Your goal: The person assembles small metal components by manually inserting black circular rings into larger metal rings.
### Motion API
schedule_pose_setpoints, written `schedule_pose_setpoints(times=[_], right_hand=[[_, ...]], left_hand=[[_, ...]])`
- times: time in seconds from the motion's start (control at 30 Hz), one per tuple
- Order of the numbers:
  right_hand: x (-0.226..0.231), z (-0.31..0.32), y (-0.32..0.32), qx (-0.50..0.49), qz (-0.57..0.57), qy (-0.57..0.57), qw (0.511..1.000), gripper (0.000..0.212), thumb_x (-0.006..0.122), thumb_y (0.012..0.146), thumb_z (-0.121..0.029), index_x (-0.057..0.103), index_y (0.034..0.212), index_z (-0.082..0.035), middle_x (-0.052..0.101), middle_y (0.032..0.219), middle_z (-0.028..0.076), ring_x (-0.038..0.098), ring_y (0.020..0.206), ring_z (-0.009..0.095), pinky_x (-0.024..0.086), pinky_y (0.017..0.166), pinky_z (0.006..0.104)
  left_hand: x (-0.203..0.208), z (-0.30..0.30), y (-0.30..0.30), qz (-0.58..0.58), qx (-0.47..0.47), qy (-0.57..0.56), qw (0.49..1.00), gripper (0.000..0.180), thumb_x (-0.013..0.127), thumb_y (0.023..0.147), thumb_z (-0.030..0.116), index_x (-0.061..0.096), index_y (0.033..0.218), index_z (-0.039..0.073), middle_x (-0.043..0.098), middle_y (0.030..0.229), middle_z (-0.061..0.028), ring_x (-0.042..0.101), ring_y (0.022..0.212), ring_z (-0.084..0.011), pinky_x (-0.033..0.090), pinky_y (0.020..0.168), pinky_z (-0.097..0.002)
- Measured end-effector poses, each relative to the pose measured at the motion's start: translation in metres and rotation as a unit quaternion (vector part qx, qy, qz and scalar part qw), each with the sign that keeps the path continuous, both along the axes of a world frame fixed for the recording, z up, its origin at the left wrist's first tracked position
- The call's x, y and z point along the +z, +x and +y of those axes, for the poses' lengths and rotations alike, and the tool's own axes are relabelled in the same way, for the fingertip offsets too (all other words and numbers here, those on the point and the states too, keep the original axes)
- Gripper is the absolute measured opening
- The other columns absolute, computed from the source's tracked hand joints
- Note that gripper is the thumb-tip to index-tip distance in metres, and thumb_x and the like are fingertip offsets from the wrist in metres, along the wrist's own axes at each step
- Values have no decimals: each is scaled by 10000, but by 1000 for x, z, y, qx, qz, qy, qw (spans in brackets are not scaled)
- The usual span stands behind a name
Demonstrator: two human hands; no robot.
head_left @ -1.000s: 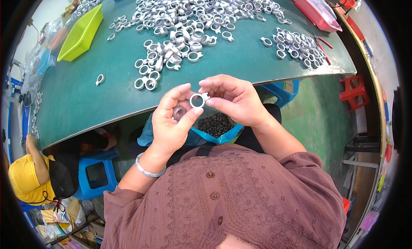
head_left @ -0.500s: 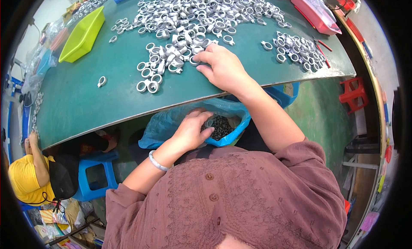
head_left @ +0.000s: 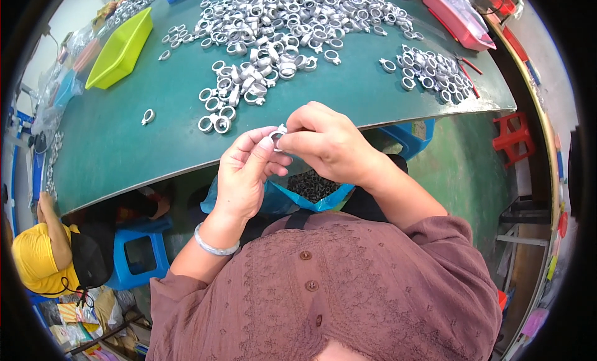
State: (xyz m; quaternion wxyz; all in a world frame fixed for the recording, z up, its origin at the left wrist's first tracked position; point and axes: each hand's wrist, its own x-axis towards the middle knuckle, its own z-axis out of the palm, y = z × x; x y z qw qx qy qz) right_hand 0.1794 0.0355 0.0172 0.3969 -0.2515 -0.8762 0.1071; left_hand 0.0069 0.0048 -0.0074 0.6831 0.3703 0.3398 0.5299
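Evidently the step in hand is close handwork on a single piece: a metal ring with a small lug sits between my two hands, raised just this side of the table edge. My left hand has it clamped, thumb against the rim and fingers curled behind. My right hand comes in from the other side with its fingertips drawn up to the ring, touching it as far as I can judge (whether they pinch some small part there, I cannot tell, since my own knuckles cover the spot). Below my grip a blue bag gapes, with small dark pieces inside. Beyond my grip, on the green table, a loose cluster of rings trails back into a large heap of rings. Off to the left of my hands lies a lone ring; away to the right is a smaller pile of rings, with a red-handled tool beside it. As I judge it, the next move calls for a steady left pinch, the lug clear of my thumb, and light, exact pressure from the right fingertips.
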Motion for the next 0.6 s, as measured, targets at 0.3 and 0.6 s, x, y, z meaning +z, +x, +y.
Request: schedule_pose_setpoints(times=[0.3, 0.6], right_hand=[[-11, -14, 0, 2, 180, -220, 959, 297, 672, 662, 10, 613, 945, -58, 537, 887, 67, 557, 745, 165, 457, 625, 256], [-6, -17, 0, 10, 163, -192, 968, 291, 676, 664, 11, 611, 941, -50, 547, 897, 81, 577, 766, 194, 469, 649, 268]], left_hand=[[-4, -4, 2, -47, -25, 16, 998, 252, 494, 892, 91, 528, 1120, -13, 604, 913, -78, 589, 734, -130, 492, 643, -232], [-9, -5, 1, -60, -22, 36, 997, 261, 511, 883, 76, 543, 1131, 0, 594, 926, -63, 541, 751, -107, 462, 693, -217]])
